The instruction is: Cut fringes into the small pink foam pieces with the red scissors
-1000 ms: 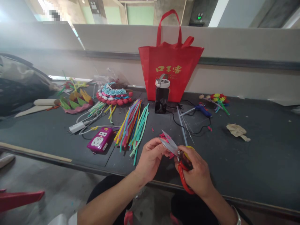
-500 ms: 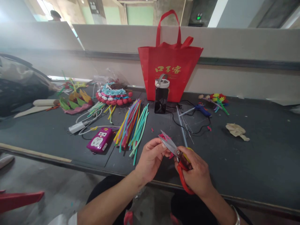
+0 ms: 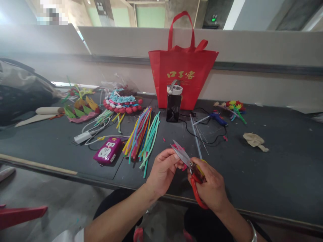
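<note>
My right hand (image 3: 210,183) is closed round the red handles of a pair of scissors (image 3: 182,154), whose blades point up and to the left. A small pink piece (image 3: 185,166) of material, its exact kind unclear, is pinched in my left hand (image 3: 164,169). The blades lie over that piece and across my left fingertips, hiding part of both. A yellow part shows at my right hand's fingers. Left of my hands lies a bundle of colourful fuzzy craft stems (image 3: 141,134). Past my right fingers runs a pale glue stick (image 3: 196,134).
A red bag (image 3: 184,67) stands at the back, with a phone (image 3: 173,107) leaning on a bottle before it. A blue glue gun (image 3: 218,118) with its cord lies right. A purple power socket (image 3: 107,151), craft flowers (image 3: 236,107) and a crumpled tan piece (image 3: 254,140) also lie on the table.
Hardly anything differs. Both hands and the scissors keep nearly the same place, with the blades only very slightly shifted.
</note>
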The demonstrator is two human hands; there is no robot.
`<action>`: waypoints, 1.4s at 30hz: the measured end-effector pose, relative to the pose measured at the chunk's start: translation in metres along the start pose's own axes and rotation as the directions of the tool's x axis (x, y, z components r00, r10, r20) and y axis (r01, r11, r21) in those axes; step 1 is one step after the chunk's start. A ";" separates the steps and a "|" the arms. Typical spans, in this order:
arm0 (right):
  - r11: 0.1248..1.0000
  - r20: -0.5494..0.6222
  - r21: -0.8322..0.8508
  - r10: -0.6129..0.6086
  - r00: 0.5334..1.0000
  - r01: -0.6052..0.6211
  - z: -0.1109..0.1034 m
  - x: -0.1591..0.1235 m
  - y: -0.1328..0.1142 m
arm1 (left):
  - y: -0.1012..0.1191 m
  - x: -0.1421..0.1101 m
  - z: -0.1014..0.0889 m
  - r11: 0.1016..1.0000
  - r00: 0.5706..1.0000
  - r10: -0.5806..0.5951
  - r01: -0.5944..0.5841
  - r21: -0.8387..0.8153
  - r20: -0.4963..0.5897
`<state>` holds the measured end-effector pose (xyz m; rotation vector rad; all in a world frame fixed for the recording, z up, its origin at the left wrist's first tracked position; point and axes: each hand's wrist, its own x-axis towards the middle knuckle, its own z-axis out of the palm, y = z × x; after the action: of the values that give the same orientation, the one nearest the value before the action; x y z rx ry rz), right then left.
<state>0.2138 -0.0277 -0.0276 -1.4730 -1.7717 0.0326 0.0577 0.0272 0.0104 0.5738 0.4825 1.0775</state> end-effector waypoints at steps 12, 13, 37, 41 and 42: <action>1.000 0.010 -0.016 0.002 1.000 -0.001 0.000 0.001 0.000 | -0.001 0.001 -0.001 1.000 1.000 0.014 -0.014 0.006 0.015; 1.000 0.006 -0.013 -0.001 1.000 0.001 0.001 0.001 0.000 | -0.001 0.001 -0.001 1.000 1.000 0.013 -0.013 0.003 0.019; 0.999 0.013 -0.042 0.002 1.000 -0.002 0.000 0.002 -0.001 | -0.002 0.001 0.000 1.000 1.000 0.010 -0.010 -0.019 0.012; 0.999 -0.068 -0.028 0.035 0.997 -0.037 0.000 0.004 -0.002 | 0.000 0.003 -0.001 0.999 0.999 0.034 -0.034 0.020 -0.011; 0.998 -0.095 -0.020 0.060 0.994 -0.062 0.000 0.005 -0.003 | 0.000 0.004 -0.002 0.998 0.999 0.043 -0.041 0.040 -0.028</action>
<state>0.2117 -0.0245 -0.0232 -1.5199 -1.6565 -0.0251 0.0585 0.0309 0.0086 0.6059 0.5202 1.1196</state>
